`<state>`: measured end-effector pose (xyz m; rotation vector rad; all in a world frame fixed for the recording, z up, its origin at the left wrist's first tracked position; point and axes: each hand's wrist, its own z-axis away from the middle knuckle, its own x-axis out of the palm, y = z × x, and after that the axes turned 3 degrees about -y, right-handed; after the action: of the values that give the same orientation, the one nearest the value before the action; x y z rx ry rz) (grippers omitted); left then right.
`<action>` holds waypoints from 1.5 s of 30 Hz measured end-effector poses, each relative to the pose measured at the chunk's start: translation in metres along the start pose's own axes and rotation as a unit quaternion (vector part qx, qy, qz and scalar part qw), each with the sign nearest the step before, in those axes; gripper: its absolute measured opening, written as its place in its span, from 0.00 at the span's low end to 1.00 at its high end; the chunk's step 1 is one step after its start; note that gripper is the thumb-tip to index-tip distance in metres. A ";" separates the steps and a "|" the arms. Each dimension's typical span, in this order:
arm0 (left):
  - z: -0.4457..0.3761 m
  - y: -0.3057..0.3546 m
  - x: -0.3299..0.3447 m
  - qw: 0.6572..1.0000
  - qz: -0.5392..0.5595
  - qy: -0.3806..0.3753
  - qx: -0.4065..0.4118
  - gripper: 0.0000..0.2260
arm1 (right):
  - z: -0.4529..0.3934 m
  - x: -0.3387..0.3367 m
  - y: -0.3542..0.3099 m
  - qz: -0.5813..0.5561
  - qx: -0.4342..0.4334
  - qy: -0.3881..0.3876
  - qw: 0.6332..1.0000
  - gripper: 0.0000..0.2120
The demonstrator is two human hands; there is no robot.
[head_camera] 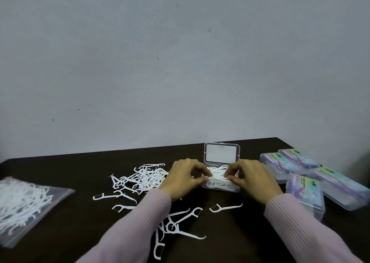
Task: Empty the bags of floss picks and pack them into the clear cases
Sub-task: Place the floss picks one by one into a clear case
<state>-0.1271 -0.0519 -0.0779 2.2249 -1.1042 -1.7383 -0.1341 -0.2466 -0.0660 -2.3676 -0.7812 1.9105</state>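
Both hands met over the open clear case (220,184) straight ahead of me on the counter (230,232): my left hand (185,177) and right hand (250,175) each pinched an end of a bundle of floss picks (217,177), fingers curled, its long axis running left to right above the case. Loose floss picks (146,177) lay nearer my left; a full bag (26,204) sat far left.

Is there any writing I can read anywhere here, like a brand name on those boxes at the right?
No text can be read.
Closed cases: each has a coloured label with dark print, too blurred to read.
Open case: no writing visible on its lid.
Bag: no print visible.
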 end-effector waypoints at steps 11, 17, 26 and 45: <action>-0.001 -0.002 0.008 0.997 -0.067 0.038 -0.011 0.06 | -0.003 -0.002 0.007 0.024 -0.018 -0.020 0.999 0.08; 0.001 -0.001 0.009 0.994 -0.089 0.057 -0.021 0.09 | -0.002 0.005 0.005 0.030 -0.006 0.037 0.999 0.08; -0.001 0.000 0.014 0.983 0.150 0.001 -0.107 0.21 | -0.005 0.011 0.001 -0.319 0.175 -0.001 0.931 0.25; -0.006 -0.009 0.014 0.920 0.342 0.005 -0.190 0.17 | -0.009 0.023 0.003 -0.408 0.173 -0.031 0.896 0.15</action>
<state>-0.1160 -0.0557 -0.0917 1.3803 -1.2128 -1.4603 -0.1216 -0.2379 -0.0859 -1.4225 -1.0892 1.5678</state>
